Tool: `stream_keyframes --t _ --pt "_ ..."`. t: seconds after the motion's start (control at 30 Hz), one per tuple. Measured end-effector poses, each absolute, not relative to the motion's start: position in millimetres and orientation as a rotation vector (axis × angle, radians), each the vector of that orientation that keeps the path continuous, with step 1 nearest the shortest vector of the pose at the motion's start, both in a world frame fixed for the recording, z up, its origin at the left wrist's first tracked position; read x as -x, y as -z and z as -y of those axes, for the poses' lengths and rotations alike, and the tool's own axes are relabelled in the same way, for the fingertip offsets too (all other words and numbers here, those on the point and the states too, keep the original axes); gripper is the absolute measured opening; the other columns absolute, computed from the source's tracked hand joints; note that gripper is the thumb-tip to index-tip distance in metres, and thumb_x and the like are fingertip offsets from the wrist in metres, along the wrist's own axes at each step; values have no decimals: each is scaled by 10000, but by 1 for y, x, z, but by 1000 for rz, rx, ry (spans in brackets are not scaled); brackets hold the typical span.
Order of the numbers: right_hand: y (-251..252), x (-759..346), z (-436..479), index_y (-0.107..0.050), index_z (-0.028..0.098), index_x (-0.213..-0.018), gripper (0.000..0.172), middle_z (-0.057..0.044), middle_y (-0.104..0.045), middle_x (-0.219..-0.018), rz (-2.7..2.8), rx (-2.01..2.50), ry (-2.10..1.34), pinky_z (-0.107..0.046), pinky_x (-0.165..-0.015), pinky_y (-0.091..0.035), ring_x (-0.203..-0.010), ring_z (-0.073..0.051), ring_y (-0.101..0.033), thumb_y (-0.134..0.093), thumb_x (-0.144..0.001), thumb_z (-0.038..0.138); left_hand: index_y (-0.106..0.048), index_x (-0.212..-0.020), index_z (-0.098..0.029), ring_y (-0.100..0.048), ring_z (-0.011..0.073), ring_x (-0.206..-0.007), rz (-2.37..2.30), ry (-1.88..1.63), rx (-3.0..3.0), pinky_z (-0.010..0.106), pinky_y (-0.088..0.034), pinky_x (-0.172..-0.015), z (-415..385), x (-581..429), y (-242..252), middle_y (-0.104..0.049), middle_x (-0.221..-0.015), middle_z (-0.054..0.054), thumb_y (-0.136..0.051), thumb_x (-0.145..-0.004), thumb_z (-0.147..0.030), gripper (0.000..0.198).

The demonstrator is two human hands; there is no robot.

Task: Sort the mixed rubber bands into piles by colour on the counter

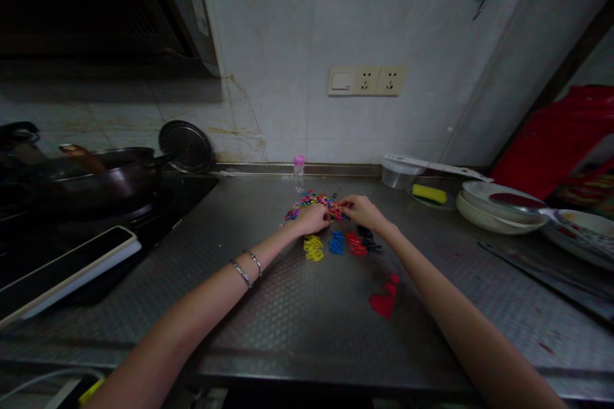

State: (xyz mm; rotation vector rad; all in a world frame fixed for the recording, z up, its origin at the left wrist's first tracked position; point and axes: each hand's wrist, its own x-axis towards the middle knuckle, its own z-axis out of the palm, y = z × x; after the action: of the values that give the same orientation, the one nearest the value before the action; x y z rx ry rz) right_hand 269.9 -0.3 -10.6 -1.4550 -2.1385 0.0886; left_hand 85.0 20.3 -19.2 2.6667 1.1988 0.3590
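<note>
A mixed pile of small coloured bands, like little hair elastics, lies on the metal counter. My left hand rests at the pile's near side with its fingers curled together; what they hold is hidden. At the pile's right edge, my right hand is closed in a pinch, and anything in it is too small to name. Nearer to me lie single-colour groups: yellow bands, blue bands, red bands and black bands, the last partly behind my right wrist. A clear bottle with a pink cap stands behind the pile.
A red cut-out piece lies on the counter. On the left are a pan, a round lid and a phone-like slab. Bowls, a yellow sponge and a plastic scoop are on the right.
</note>
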Motion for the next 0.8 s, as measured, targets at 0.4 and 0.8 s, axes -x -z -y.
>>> stream_keyframes --t 0.4,0.8 --pt "15 -277 -9 -701 185 -881 236 -30 -698 -808 2202 1409 -239 -208 -636 -442 -691 -134 -599 -531 -717 171 -677 -787 -91 -501 98 -589 -979 -660 -2322 195 -367 -567 -24 -35 5 -625 -662 28 -540 -738 -248 214" --pt "9 -271 -3 -695 151 -878 258 -24 -677 -752 2162 1384 -438 -218 -614 -431 -657 -130 -571 -563 -658 181 -670 -760 -86 -489 87 -560 -980 -649 -2233 194 -359 -555 -16 -15 12 -626 -644 26 -551 -723 -245 202"
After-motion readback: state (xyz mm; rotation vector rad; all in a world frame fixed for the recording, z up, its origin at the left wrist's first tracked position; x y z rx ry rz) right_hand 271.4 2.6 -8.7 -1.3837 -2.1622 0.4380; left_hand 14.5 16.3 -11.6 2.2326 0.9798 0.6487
